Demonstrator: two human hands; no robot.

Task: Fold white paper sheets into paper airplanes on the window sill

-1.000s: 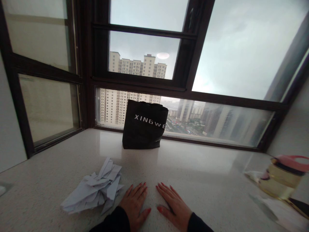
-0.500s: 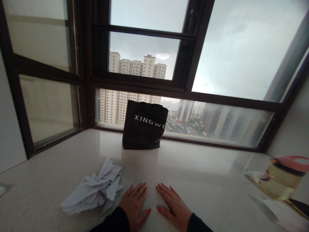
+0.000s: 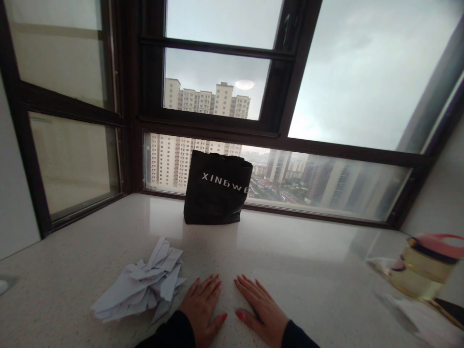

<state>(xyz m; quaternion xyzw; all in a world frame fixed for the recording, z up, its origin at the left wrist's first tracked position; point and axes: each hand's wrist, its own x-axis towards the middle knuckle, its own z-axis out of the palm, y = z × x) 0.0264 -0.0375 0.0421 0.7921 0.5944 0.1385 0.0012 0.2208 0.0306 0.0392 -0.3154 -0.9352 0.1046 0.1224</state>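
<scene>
Near us, our left hand (image 3: 201,307) and right hand (image 3: 261,309) lie flat on the sill (image 3: 311,280), fingers straight, thumbs out. Just left of them we see folded papers (image 3: 141,290); farther, a black bag (image 3: 217,205) stands before the window (image 3: 355,72).

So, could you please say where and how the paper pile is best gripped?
The paper pile looks loose and layered at odd angles, so perhaps cup its left side with the left hand and its right with the right hand, coming in low.
</scene>
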